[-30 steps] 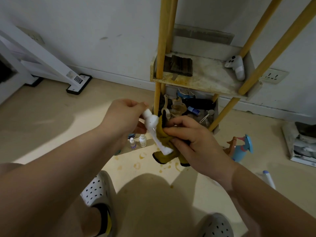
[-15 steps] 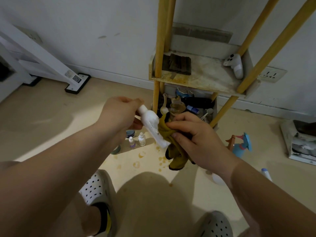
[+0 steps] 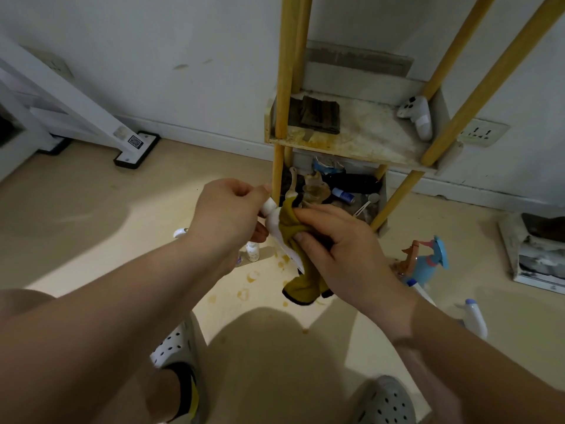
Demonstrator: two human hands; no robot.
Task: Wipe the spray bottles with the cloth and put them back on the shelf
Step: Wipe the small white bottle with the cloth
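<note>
Behind, the shelf (image 3: 360, 139) waits; left hand (image 3: 229, 215) pinches the slanted bottle (image 3: 275, 223) by its cap, right hand (image 3: 339, 249) clasps the cloth (image 3: 301, 270) around its body.

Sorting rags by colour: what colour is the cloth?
Mustard yellow cloth, dark edging; head view.

most of the white spray bottle (image 3: 273, 220) is hidden under the yellow cloth (image 3: 301, 270) and the hands, its label unreadable. below the shelf (image 3: 367, 139), the lower compartment's clutter is too dark to tell apart. the shelf's yellow posts run off the top edge. right of the shelf, a book (image 3: 538, 258) is cut by the edge.
</note>
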